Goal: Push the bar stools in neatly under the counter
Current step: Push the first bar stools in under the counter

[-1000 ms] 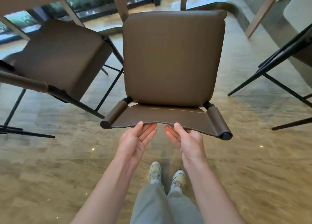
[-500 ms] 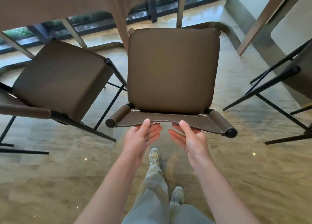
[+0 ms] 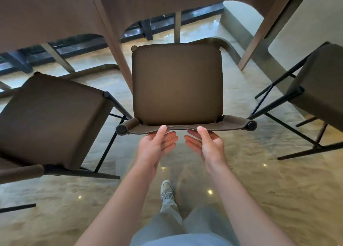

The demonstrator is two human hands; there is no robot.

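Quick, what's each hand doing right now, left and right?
Left hand: thumb on top of the middle stool's backrest, fingers underneath, pinching it.
Right hand: same pinch on the backrest, thumb above, fingers below.

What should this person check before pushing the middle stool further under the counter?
1. Both hands on the backrest: left hand and right hand pinch the middle stool's low back strap, ok.
2. Stool square to the counter: looks straight, ok.
3. Gap to left stool: frames very close at the near corner, cannot tell if touching.
4. Gap to right stool: apart, ok.
5. Seat clears the counter underside: cannot tell.
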